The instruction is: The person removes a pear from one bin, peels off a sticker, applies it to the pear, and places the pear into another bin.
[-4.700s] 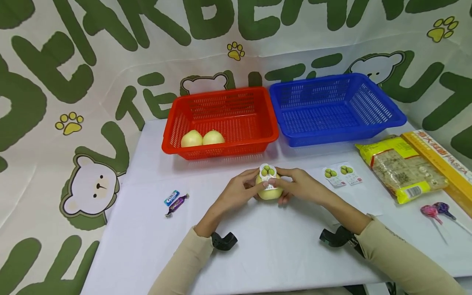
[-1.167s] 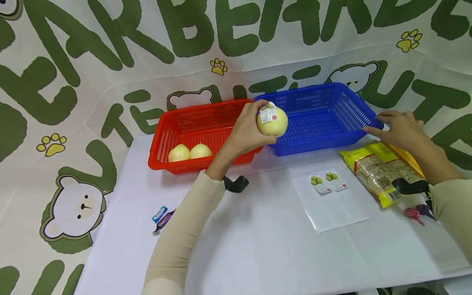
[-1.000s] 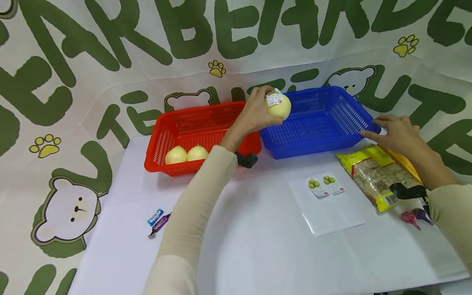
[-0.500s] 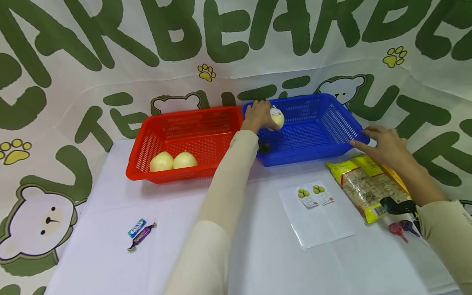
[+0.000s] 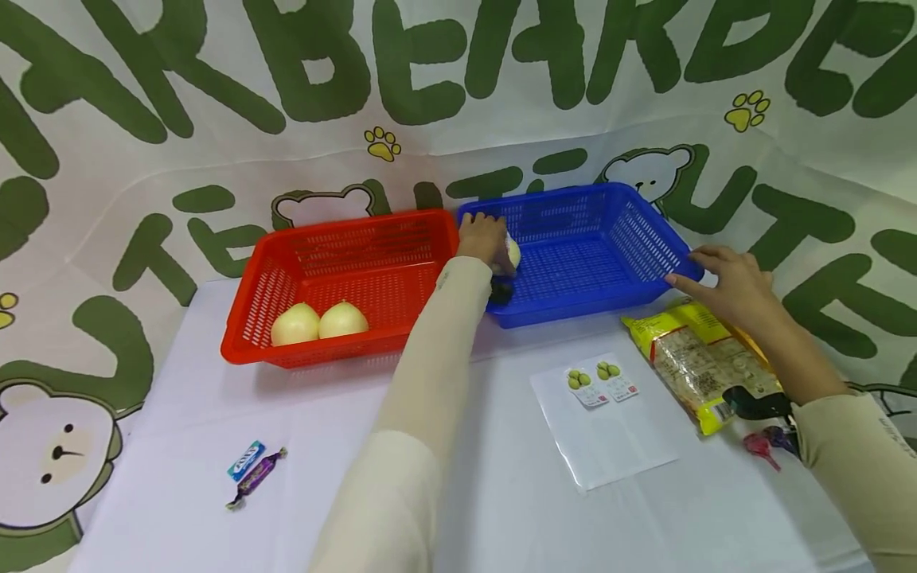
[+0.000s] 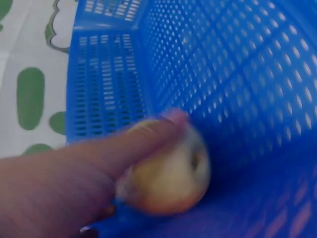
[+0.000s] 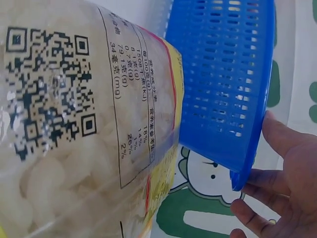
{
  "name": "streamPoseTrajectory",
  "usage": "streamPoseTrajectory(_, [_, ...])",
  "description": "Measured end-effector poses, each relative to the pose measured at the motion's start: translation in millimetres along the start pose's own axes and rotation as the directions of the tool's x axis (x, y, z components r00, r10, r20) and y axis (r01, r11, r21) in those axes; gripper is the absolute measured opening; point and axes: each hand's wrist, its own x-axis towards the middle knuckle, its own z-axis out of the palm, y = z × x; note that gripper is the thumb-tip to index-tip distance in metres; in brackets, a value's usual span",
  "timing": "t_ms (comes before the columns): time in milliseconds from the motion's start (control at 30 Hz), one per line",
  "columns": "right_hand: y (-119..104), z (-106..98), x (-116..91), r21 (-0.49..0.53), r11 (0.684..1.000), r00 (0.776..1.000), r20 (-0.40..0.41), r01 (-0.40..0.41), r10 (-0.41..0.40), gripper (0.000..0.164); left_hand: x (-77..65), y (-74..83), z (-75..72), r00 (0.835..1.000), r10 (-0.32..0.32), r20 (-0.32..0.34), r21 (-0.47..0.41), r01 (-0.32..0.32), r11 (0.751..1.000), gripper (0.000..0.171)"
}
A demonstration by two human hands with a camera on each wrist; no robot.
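- Left hand (image 5: 483,239) grips a pale fruit (image 6: 173,178) inside the left end of the blue basket (image 5: 573,313), upper middle of the head view.
- Right hand (image 5: 734,282), right of centre, pinches the blue basket's right edge.
- Two more fruits (image 5: 295,325) sit in the red basket (image 5: 344,348), left of centre.
- Stickers (image 5: 622,388) lie below centre right.

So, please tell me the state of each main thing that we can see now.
Left hand: holds a pale fruit inside the blue basket
Right hand: holds the blue basket by its edge
Blue basket: upright, open-topped
Red basket: upright, two fruits inside
White sheet: lying flat, two stickers on it
Yellow-ended bag: filled, lying down
Purple candy: wrapped
Blue candy: wrapped
Pink sweet: wrapped
Dark sweet: partly hidden
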Motion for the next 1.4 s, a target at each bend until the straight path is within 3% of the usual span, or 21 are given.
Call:
streamPoseTrajectory(133, [-4.1,7.6,-0.5,0.013,1.000,1.000,0.000,-0.006,0.006,0.082,-13.1,-14.4,-14.2,0.999,0.046,-0.013,-0.203,-0.048,0.978,0.094])
streamPoseTrajectory(267, [-3.4,6.9,-1.5,0.023,1.000,1.000,-0.018,-0.014,0.014,0.080,-40.4,-33.1,-34.0,0.982,0.097,-0.159,-0.376,-0.151,0.914,0.074])
streamPoseTrajectory(433, [-0.6,3.8,0.5,0.025,1.000,1.000,-0.021,-0.005,0.006,0.078,-104.5,-66.0,-40.9,0.928,0.053,-0.368,-0.522,-0.254,0.814,0.052])
streamPoseTrajectory(533, [0.3,0.2,0.8,0.019,1.000,1.000,-0.019,0.003,-0.003,0.078,-141.7,-85.5,-32.6,0.893,0.001,-0.451,-0.583,-0.295,0.757,0.046])
streamPoseTrajectory(667, [3.2,-1.5,-2.0,0.017,1.000,1.000,-0.017,0.003,-0.002,0.078,-177.2,-106.5,-16.6,0.852,-0.047,-0.522,-0.619,-0.340,0.708,0.042])
streamPoseTrajectory(767, [3.5,-0.1,-4.5,0.024,1.000,1.000,-0.014,0.001,-0.001,0.078,-200.6,-121.6,-7.5,0.826,-0.084,-0.557,-0.619,-0.345,0.705,0.039])
streamPoseTrajectory(933, [0.1,3.4,-7.8,0.031,0.999,1.000,-0.012,-0.015,0.015,0.080,-237.8,-148.3,5.6,0.795,-0.140,-0.590,-0.604,-0.319,0.730,0.038])
streamPoseTrajectory(1233, [-0.2,5.0,-6.6,-0.004,1.000,0.999,-0.028,-0.031,0.030,0.084,-278.3,-185.9,31.4,0.744,-0.255,-0.617,-0.632,-0.276,0.724,0.034])
streamPoseTrajectory(1400, [-1.1,5.5,-7.2,-0.013,0.999,0.999,-0.020,-0.030,0.029,0.084,-296.4,-205.8,45.5,0.719,-0.358,-0.596,-0.661,-0.186,0.727,0.035])
